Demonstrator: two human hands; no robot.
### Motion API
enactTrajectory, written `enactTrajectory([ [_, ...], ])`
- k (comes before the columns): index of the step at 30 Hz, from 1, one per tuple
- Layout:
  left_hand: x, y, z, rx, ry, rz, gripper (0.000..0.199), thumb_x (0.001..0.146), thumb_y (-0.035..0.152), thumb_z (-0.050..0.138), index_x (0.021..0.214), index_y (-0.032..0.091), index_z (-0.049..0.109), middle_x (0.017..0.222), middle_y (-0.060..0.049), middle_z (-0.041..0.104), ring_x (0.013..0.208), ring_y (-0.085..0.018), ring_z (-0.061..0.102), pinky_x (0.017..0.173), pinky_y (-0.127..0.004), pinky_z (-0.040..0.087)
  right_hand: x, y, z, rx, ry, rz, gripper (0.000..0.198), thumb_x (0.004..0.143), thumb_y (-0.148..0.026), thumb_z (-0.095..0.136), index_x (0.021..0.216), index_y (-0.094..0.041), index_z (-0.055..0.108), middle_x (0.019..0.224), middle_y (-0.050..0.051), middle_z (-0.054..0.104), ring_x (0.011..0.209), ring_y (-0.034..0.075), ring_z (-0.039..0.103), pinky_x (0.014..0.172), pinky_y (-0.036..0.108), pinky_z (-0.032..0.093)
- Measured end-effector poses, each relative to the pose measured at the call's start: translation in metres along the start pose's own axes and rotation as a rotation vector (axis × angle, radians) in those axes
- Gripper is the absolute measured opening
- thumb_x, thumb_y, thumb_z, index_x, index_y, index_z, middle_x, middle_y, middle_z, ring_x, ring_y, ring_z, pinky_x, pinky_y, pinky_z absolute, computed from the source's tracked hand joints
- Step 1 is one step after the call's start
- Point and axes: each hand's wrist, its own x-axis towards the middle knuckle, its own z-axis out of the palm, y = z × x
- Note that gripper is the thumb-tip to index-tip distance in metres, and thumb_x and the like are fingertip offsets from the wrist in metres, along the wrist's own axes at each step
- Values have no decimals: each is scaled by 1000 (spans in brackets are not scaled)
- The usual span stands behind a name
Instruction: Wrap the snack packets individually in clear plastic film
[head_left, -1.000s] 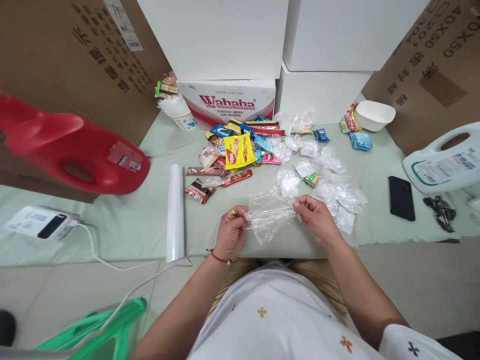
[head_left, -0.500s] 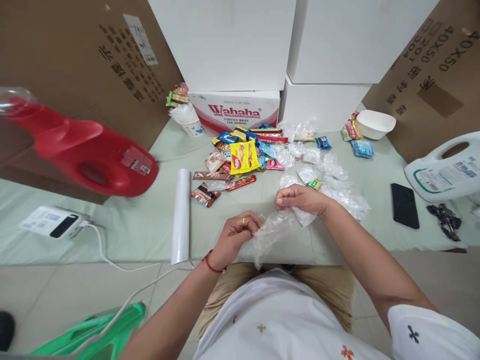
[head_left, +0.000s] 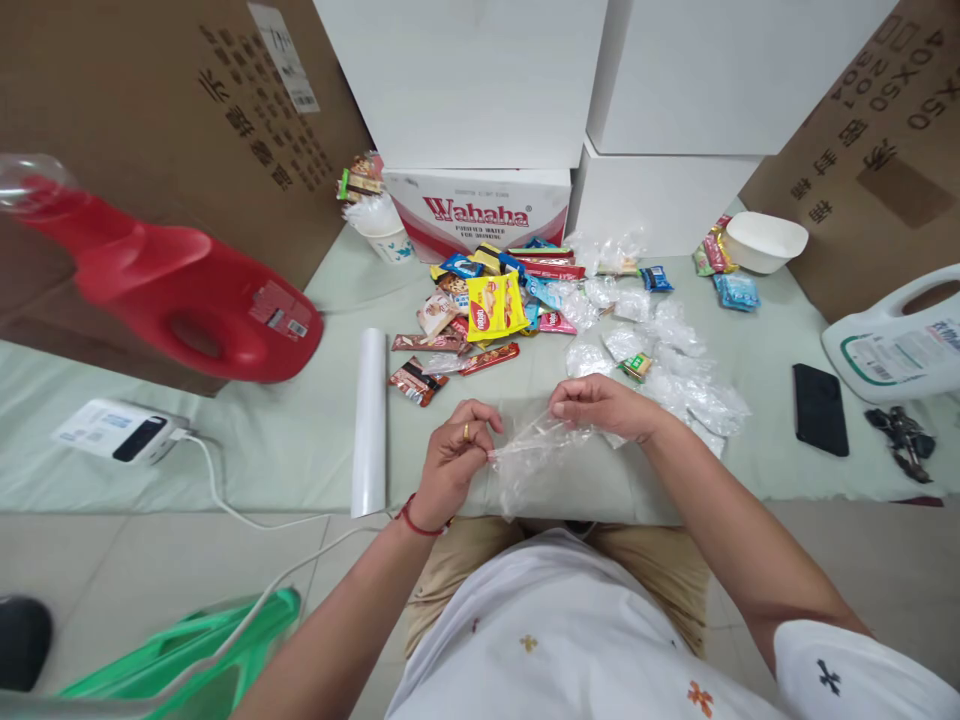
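A clear plastic bag is stretched between my two hands near the table's front edge. My left hand, with a ring and a red bracelet, pinches its left end. My right hand grips the opposite upper edge between thumb and fingers. Just beyond lies a heap of wrapped snacks, topped by a yellow snack packet. Several crumpled clear bags spread behind and right of my right hand, with a small green-and-gold packet among them.
A white roll lies left of my hands. Farther left are a red jug and a white device with a cable. On the right sit a phone, keys, a white jug and a white bowl. Boxes stand behind.
My left hand has moved a little left, away from my right hand, and the clear bag is pulled tauter between them. The whole view has shifted slightly.
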Motion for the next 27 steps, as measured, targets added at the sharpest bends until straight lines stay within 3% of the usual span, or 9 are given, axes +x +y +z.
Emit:
enactTrajectory([
  [7,-5,21,-13,378,87,276,18,78,11,61,68,24,68,92,-5,66,94,-24,55,89,-43,43,-18,5,5,-14,284,-1,46,83,-63,73,81,-18,65,59,-5,50,51,9,40,48,24,30],
  [12,-11,36,-16,687,151,497,24,73,6,66,75,28,72,88,-4,69,95,-26,56,92,-46,43,-36,5,3,-31,425,-99,42,85,-60,73,82,-18,66,58,-5,49,52,10,40,51,26,30],
  [17,-15,34,-25,782,212,551,22,71,13,73,77,33,78,88,-5,68,101,-29,58,99,-51,44,-56,0,-4,-69,522,-152,35,86,-54,75,86,-19,71,62,-3,53,56,12,44,55,28,34],
  [20,-12,31,-29,753,249,576,22,74,13,74,81,34,79,104,-5,66,116,-30,56,106,-53,43,-63,2,-4,-80,558,-146,32,86,-53,76,87,-20,74,64,-2,55,57,12,43,54,28,34],
  [22,-11,28,-30,724,290,510,23,78,15,75,92,33,79,126,-6,61,131,-31,50,113,-54,41,-65,7,-2,-115,610,-163,31,88,-52,74,89,-21,75,67,-1,56,57,12,42,54,28,33],
  [24,-15,24,-27,656,386,353,35,79,21,78,112,30,74,143,-7,51,140,-31,45,114,-51,42,-63,14,2,-191,669,-216,29,91,-51,71,90,-22,76,73,0,58,59,13,44,55,29,35],
  [26,-23,17,-21,491,517,108,44,81,32,80,122,26,66,138,-10,54,131,-27,54,102,-41,52,-59,23,7,-282,703,-277,28,93,-50,69,92,-23,77,79,2,61,65,15,49,59,30,39],
  [27,-28,13,-16,370,540,-53,41,83,40,79,118,23,65,127,-10,61,116,-24,62,88,-34,56,-57,28,10,-319,705,-294,28,94,-50,67,93,-24,77,80,3,62,68,16,52,62,31,41],
])
